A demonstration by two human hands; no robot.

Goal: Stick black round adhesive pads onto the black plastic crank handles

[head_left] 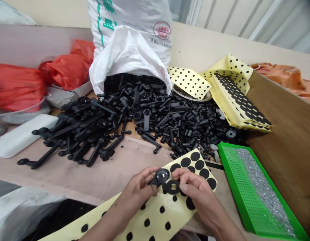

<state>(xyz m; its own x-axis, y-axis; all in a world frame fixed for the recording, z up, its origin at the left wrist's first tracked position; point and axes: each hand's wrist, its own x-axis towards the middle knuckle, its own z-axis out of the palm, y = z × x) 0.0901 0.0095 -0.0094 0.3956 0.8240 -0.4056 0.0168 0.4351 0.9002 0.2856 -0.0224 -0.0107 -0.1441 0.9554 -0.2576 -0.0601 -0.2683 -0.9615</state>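
Observation:
My left hand [141, 188] is closed on a black plastic crank handle [160, 176], its round head facing up with metal showing in the centre. Between the thumb and fingers of my right hand [196, 189] is a black ring-shaped sticker [170, 190] with a hole in its middle. The ring is right beside the crank's head; whether the two touch, I cannot tell. Under both hands lies a yellow backing sheet [158, 232], with large black discs at its upper right end and small black dots along the rest.
A heap of black crank handles [89, 134] and small black parts [192, 124] spreads before a white sack [132, 50]. At right, a green tray [238, 197] holds small metal pieces beside a cardboard wall [282, 140]. More yellow sheets [225, 103] and red bags [69, 67] lie behind.

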